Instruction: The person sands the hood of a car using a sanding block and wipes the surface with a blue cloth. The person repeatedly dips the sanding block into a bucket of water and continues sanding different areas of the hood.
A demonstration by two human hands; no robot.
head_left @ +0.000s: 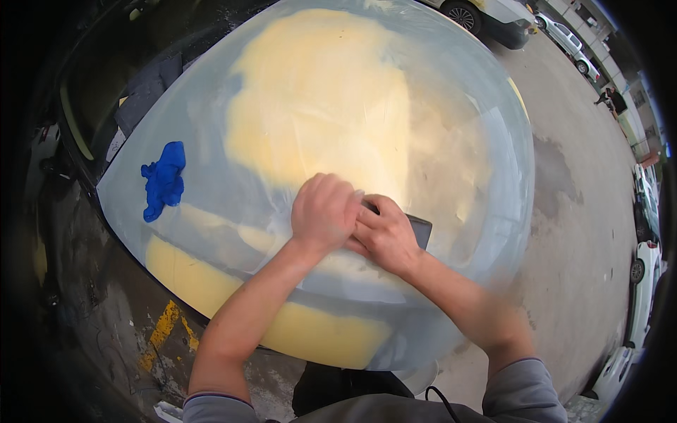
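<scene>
Both my hands are closed together on a dark, flat sanding block, low over the middle of a car hood (451, 141). My left hand (324, 213) has its fingers curled down at the block's left end, hiding most of that end. My right hand (386, 236) wraps the block from above, thumb side toward the left hand. A dark corner of the sanding block (421, 229) sticks out to the right of it. Grey primer with broad patches of pale yellow filler covers the hood. Blue crumpled gloves or a cloth (166, 181) lie on its left side.
Left of the hood is a dark windshield opening (84, 113) with grey sheets at its edge. Concrete floor (571, 233) spreads to the right, with parked cars (643, 282) along the far side. Another car (486, 21) stands close at the top. A person (608, 99) is in the distance.
</scene>
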